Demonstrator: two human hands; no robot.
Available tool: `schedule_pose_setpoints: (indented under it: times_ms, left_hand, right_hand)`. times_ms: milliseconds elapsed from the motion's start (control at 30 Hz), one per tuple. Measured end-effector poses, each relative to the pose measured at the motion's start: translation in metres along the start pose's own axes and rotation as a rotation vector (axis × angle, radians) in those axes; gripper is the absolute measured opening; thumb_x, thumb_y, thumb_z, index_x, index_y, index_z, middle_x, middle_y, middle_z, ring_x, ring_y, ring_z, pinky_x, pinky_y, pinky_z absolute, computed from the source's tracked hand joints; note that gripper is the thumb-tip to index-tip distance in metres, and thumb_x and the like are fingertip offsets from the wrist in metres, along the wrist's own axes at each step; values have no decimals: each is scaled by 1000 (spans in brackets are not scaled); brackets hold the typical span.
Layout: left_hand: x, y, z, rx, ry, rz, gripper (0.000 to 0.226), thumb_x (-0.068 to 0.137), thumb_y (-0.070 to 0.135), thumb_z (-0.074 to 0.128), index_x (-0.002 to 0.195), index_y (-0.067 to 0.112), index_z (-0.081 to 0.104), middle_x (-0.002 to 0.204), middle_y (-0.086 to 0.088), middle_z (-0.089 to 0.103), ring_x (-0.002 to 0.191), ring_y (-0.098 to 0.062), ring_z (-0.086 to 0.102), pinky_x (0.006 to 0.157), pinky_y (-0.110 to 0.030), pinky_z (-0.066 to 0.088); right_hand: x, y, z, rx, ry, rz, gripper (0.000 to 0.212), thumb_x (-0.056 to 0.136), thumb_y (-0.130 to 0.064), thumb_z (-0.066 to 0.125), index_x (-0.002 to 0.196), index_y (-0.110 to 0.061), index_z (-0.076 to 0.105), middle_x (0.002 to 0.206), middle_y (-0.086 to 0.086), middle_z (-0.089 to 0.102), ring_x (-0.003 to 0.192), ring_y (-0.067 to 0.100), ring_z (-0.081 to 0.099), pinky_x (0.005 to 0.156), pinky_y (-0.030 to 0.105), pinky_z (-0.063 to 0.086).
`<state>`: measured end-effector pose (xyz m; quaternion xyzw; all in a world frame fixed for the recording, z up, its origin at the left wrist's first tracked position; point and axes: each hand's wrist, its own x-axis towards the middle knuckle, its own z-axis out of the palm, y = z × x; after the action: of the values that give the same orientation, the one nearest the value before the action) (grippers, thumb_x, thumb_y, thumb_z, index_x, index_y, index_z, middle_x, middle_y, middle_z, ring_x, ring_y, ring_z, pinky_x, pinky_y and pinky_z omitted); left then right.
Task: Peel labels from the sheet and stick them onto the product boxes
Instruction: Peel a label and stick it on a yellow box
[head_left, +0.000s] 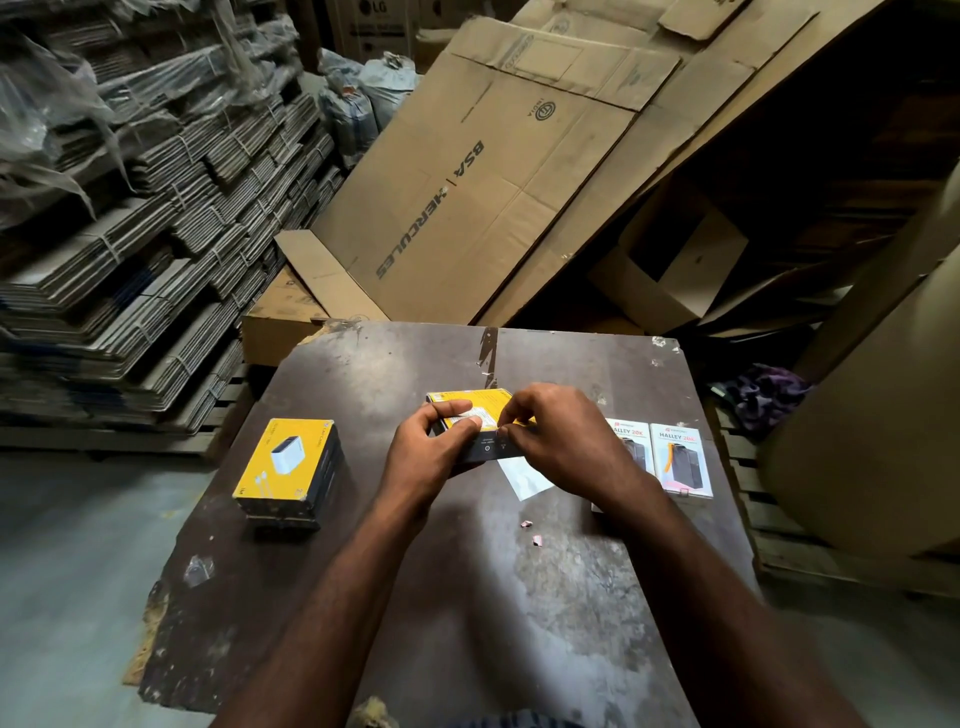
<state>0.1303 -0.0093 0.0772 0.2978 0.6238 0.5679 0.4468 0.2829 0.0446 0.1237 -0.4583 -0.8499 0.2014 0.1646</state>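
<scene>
At the middle of the worn dark table (467, 597), my left hand (431, 449) grips a yellow and black product box (480, 405) held tilted above the top. A white label (470, 415) lies on the box's yellow face under my left thumb. My right hand (561, 441) pinches at the label's right edge, fingers curled over the box. A white label sheet (524, 475) lies on the table just below the box, partly hidden by my right hand.
A stack of yellow and black boxes (288, 467) stands at the table's left. Two white boxes (680, 460) printed "HALLEY 20K" lie at the right edge. Small paper scraps (530, 530) dot the table. Flattened cardboard (467, 182) leans behind; bundled cartons (130, 234) pile up left.
</scene>
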Motion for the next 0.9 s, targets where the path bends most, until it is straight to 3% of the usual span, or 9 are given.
schedule_pose_setpoints:
  times_ms: [433, 733, 900]
  left_hand:
    - [-1, 3, 1, -30, -8, -1, 19, 91, 13, 68, 110, 14, 66, 105, -4, 63, 89, -18, 70, 67, -28, 60]
    - [1, 4, 1, -62, -28, 37, 24, 91, 11, 68, 114, 15, 65, 114, -1, 64, 87, -16, 73, 69, -28, 60]
    - [-1, 6, 0, -28, -74, 103, 20, 91, 8, 67, 103, 24, 66, 128, 1, 55, 103, -19, 68, 68, -22, 58]
  right_hand:
    - [-2, 2, 2, 50, 33, -3, 5, 86, -31, 72, 89, -27, 73, 94, -5, 68, 86, 12, 62, 75, 28, 49]
    - [2, 5, 8, 167, 106, 12, 8, 82, -23, 75, 78, -28, 70, 87, -7, 62, 83, 11, 59, 79, 34, 54]
    - [2, 8, 9, 212, 90, 44, 11, 81, -21, 77, 77, -29, 71, 89, -5, 62, 82, 9, 58, 74, 25, 50]
